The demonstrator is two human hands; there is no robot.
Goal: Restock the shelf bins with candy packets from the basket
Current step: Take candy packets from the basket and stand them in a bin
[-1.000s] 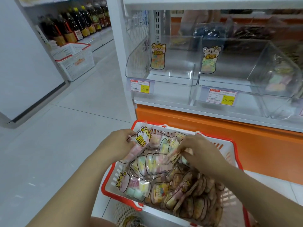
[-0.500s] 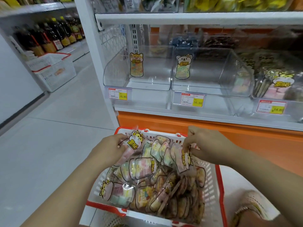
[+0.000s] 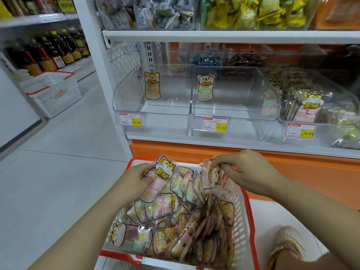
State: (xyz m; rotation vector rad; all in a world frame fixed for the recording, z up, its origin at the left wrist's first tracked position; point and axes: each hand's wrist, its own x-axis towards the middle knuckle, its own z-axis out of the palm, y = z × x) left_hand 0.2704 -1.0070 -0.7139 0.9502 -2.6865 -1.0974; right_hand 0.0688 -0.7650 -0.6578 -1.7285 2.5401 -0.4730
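A white basket with a red rim [image 3: 245, 217] sits low in front of me, packed with several clear candy packets [image 3: 167, 227] printed with cartoon animals. My left hand [image 3: 134, 179] grips a pink-filled packet [image 3: 160, 176] at the basket's far left. My right hand [image 3: 247, 170] pinches the top of another packet [image 3: 211, 175], lifted just above the pile at the far rim. Above stand clear shelf bins: the left bin [image 3: 153, 90] and the middle bin [image 3: 231, 92] each show one animal packet at the front, and the right bin [image 3: 315, 102] holds several packets.
Price tags [image 3: 214, 124] hang on the shelf front above an orange base panel [image 3: 292, 172]. The upper shelf [image 3: 233, 37] carries bins of wrapped sweets. A second white basket [image 3: 52, 92] stands on the floor at left below bottles [image 3: 48, 53]. A shoe [image 3: 288, 244] shows at lower right.
Both hands have risen with their packets. My right hand has pulled its packet up out of the pile to the far rim. The view has tilted upward, showing more shelf.
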